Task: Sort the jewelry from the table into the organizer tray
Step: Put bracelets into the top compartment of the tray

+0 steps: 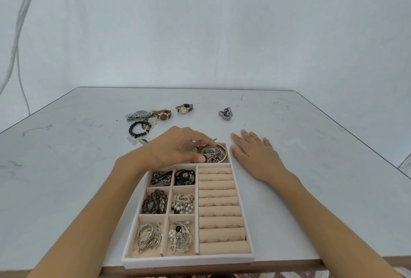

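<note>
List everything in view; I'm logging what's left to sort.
organizer tray: one, cream, near table edge
jewelry piles: six, silver and dark, tray's left compartments
gold bangle: one, tray's far compartment
rings: several, thin, tray's roll slots
left silver watch: one, table beyond tray
brown-strapped watch: one, beside it
black-strapped watch: one, gold face, far centre
right silver watch: one, furthest right
bead bracelet: one, black, left of tray's far end
small silver pieces: a few, table, near the bracelet
table: one, white
left hand: over far compartment
right hand: flat on table, right of tray
</note>
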Demonstrator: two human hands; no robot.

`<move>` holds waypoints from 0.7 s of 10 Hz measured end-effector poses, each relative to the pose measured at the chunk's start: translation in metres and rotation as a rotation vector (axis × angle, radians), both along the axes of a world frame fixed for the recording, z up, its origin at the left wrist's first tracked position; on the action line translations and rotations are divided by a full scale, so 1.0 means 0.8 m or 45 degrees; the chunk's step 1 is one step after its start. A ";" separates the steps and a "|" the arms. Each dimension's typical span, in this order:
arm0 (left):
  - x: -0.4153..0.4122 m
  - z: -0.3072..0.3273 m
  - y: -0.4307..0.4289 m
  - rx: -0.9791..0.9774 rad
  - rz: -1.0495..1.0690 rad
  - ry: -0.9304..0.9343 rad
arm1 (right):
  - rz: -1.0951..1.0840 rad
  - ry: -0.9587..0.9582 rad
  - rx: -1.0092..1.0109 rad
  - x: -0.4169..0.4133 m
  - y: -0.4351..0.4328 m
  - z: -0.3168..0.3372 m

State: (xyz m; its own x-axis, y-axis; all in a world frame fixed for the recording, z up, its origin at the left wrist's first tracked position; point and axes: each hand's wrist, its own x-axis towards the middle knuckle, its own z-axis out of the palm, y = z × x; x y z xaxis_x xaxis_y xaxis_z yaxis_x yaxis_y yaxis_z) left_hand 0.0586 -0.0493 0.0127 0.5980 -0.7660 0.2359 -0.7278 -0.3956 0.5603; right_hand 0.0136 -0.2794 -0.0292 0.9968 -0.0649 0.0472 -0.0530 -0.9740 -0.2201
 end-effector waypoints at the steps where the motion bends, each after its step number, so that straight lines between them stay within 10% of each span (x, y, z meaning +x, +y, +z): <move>1: 0.001 0.000 0.000 0.028 0.003 -0.004 | 0.004 0.004 -0.003 -0.001 0.000 0.001; 7: -0.001 0.002 -0.002 0.103 0.072 -0.080 | 0.006 0.003 0.004 -0.002 0.001 0.003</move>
State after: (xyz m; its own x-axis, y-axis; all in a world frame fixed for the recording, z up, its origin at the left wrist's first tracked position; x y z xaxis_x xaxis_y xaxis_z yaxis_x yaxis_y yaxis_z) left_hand 0.0580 -0.0510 0.0140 0.6267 -0.7497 0.2126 -0.7356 -0.4791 0.4789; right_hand 0.0119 -0.2785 -0.0267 0.9972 -0.0604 0.0449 -0.0489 -0.9736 -0.2228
